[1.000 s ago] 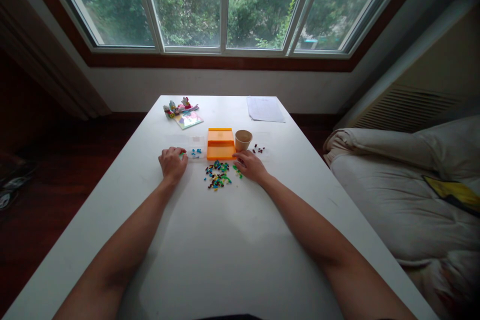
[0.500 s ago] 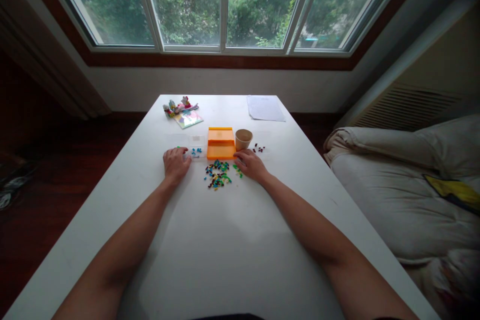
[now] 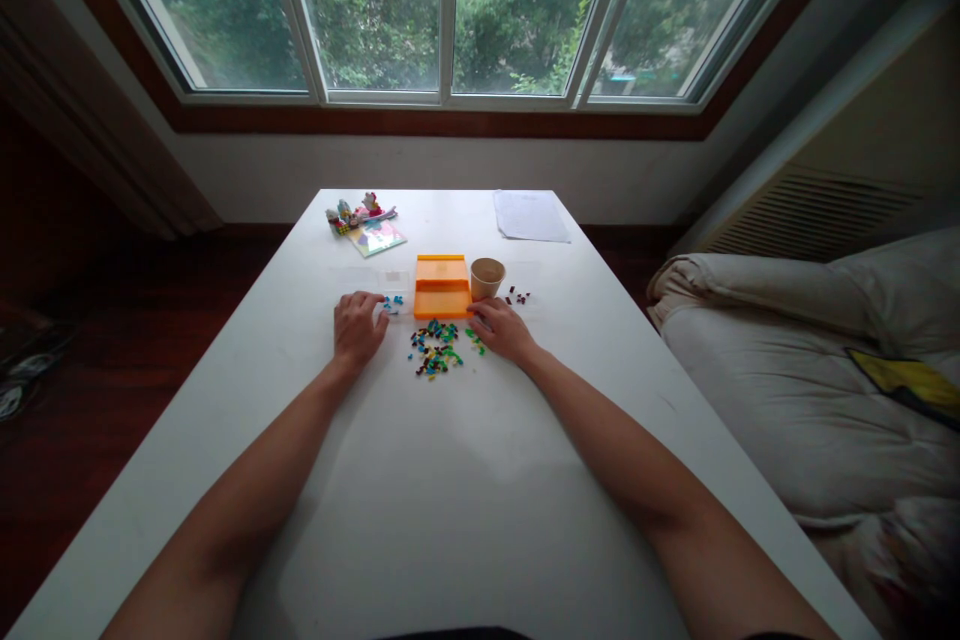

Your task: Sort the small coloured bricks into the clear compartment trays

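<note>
My left hand (image 3: 360,327) rests on the table, fingers loosely bent, with a gap between thumb and forefinger; nothing shows in it. Just beyond its fingertips lie a few small blue toy bricks (image 3: 394,302) beside a clear plastic box (image 3: 391,280). My right hand (image 3: 504,328) lies with its fingers stretched out at the near right corner of an orange box (image 3: 442,302), whose lid is open. Under and beside those fingers are small green bricks (image 3: 478,344), partly hidden. A mixed pile of tiny bricks (image 3: 435,352) in several colours spreads between my hands.
A brown paper cup (image 3: 487,278) stands right of the orange box. Dark red bricks (image 3: 517,296) lie beyond my right hand. Small toy figures (image 3: 358,213), a colourful card (image 3: 378,238) and white paper sheets (image 3: 531,217) occupy the white table's (image 3: 465,480) far end.
My left hand has shifted slightly to the right, closer to the blue bricks, covering a green piece seen before. My right hand stays practically still.
</note>
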`<act>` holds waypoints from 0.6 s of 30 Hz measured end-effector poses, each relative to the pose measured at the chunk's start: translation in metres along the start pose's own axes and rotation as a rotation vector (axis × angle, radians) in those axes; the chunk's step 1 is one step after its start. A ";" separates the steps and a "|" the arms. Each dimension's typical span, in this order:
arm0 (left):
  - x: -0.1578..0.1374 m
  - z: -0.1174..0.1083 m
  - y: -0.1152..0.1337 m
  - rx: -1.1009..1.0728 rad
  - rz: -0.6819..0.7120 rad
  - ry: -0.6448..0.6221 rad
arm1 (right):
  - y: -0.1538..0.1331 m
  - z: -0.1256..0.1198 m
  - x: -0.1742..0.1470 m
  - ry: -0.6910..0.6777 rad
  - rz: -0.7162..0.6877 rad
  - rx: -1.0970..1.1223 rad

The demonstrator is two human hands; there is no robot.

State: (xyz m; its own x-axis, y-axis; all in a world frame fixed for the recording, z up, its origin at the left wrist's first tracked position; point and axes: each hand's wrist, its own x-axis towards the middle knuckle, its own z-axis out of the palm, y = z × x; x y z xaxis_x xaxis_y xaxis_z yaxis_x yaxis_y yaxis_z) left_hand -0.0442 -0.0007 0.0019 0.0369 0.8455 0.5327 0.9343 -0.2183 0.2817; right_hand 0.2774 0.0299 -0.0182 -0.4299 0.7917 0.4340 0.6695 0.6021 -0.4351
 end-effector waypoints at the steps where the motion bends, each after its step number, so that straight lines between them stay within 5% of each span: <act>1: -0.001 -0.001 0.004 -0.020 0.035 -0.016 | 0.000 0.000 0.000 0.002 0.001 0.002; 8: -0.007 0.004 0.024 -0.192 0.324 -0.226 | -0.002 -0.003 0.001 0.010 0.024 0.026; 18: -0.008 0.006 0.020 -0.287 0.348 -0.320 | -0.002 -0.002 0.000 0.013 0.017 0.026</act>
State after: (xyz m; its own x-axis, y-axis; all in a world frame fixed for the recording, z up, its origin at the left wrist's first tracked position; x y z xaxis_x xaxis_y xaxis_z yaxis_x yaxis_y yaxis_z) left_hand -0.0237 -0.0090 -0.0010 0.4742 0.7958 0.3766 0.7152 -0.5976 0.3624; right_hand 0.2777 0.0290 -0.0154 -0.4105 0.8006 0.4366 0.6608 0.5911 -0.4626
